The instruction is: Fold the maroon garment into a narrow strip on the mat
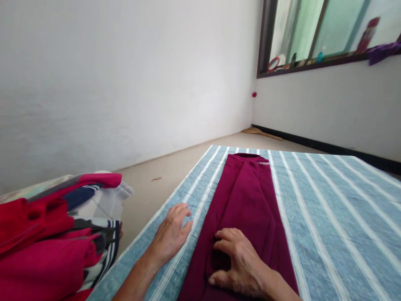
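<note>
A maroon garment (247, 200), which looks like a pair of trousers folded lengthwise, lies on a blue and white striped sheet (316, 200). Its waist end points away from me, and the near end runs out of the bottom of the picture. My right hand (239, 261) rests on the near part of the cloth, fingers curved and thumb apart, with no fabric visibly pinched. Just left of the garment, my left hand (173, 228) is over the sheet, its fingers loosely bent and thumb spread, holding nothing.
A heap of clothes (46, 251), red, pink, navy and white, is piled at the left. Beyond the sheet are the beige floor (144, 188) and a white wall (125, 75). Small items, including a red-rimmed mirror (273, 64), stand on the window sill.
</note>
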